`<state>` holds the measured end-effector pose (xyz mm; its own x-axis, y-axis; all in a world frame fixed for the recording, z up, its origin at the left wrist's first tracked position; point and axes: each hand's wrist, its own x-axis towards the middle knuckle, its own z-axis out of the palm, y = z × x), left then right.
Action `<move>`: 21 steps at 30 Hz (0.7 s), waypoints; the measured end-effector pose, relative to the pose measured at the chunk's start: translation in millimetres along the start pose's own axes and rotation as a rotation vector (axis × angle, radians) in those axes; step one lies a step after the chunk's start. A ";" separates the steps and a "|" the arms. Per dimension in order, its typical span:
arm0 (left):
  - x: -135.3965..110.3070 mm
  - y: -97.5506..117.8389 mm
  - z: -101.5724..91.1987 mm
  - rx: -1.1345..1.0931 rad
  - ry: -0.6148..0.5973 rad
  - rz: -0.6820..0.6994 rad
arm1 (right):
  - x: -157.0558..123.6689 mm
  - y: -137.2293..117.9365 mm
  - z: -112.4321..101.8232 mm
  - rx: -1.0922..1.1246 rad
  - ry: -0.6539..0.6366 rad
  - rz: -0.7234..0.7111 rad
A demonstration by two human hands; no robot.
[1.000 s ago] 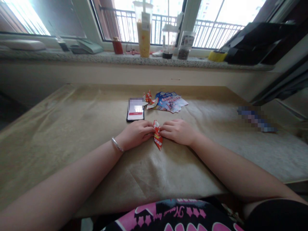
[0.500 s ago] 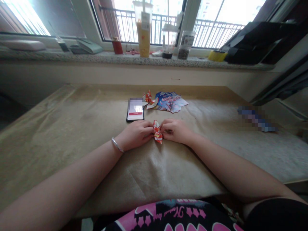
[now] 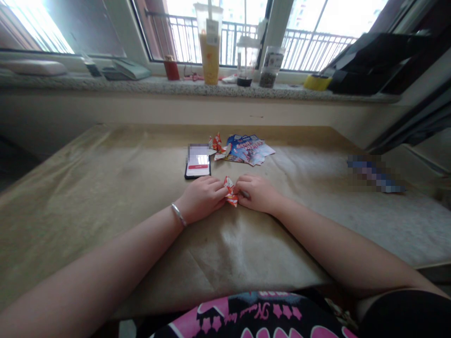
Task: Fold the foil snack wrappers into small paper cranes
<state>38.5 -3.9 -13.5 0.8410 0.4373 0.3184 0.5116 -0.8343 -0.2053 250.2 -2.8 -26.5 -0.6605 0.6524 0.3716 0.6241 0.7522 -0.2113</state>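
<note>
A small folded piece of red and white printed paper (image 3: pixel 230 191) rests on the brown paper-covered table (image 3: pixel 105 188). My left hand (image 3: pixel 202 197), a silver bangle on its wrist, pinches the piece from the left. From the right, my right hand (image 3: pixel 255 191) pinches it too with curled fingers. Both hands rest on the table surface with the paper between their fingertips.
A phone (image 3: pixel 198 165) with a lit screen lies just beyond my hands. Past it are another small red folded piece (image 3: pixel 216 141) and blue printed sheets (image 3: pixel 248 149). A blurred blue item (image 3: pixel 375 173) lies at the right. Drink cups (image 3: pixel 210 42) stand on the windowsill.
The folded paper has become shorter and more compact between my fingers, its lower tip folded up. Both hands have edged slightly away from me and closer together.
</note>
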 end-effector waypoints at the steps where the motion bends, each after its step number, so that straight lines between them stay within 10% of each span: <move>1: -0.3 0.0 0.4 -0.001 0.001 -0.011 | 0.0 -1.2 -1.1 -0.045 -0.009 -0.017; 21: 1.6 -1.4 11.2 -0.220 0.025 -0.222 | 5.8 -3.7 1.3 0.117 -0.004 0.080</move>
<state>41.1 1.8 -23.1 0.7068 0.6111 0.3562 0.6299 -0.7729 0.0761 243.6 -1.8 -24.7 -0.6122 0.7113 0.3454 0.6225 0.7029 -0.3441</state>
